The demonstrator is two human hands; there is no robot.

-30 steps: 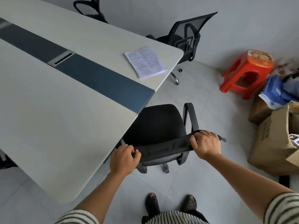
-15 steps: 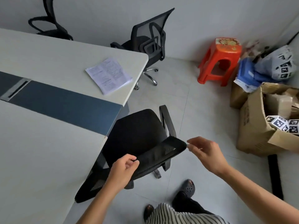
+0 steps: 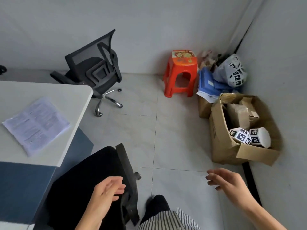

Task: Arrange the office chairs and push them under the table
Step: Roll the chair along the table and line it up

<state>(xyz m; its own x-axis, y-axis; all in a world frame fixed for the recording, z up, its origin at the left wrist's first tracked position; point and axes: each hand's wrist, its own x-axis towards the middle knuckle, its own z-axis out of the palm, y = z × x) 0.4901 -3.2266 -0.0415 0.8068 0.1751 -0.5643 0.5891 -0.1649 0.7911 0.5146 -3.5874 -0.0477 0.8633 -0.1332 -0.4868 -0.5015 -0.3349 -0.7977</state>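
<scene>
A black office chair (image 3: 86, 178) stands partly under the end of the white and dark blue table (image 3: 73, 100), its seat below me at the lower left. My left hand (image 3: 106, 191) hovers over its seat with relaxed fingers and holds nothing. Out to the right, my right hand (image 3: 224, 181) hangs over the floor tiles, fingers loosely spread, touching nothing. A second black mesh-backed chair (image 3: 98, 70) stands away from the table near the back wall, turned sideways on its chrome wheeled base.
Stapled paper sheets (image 3: 36, 125) lie on the table corner. A red plastic stool (image 3: 181, 73) stands by the wall. Bags (image 3: 230, 72) and an open cardboard box (image 3: 222, 141) with marker cubes fill the right corner. Grey tiled floor lies between chairs and box.
Both hands have let go of the near chair's backrest and pulled back. My view has swung right, toward the far mesh chair and the room corner.
</scene>
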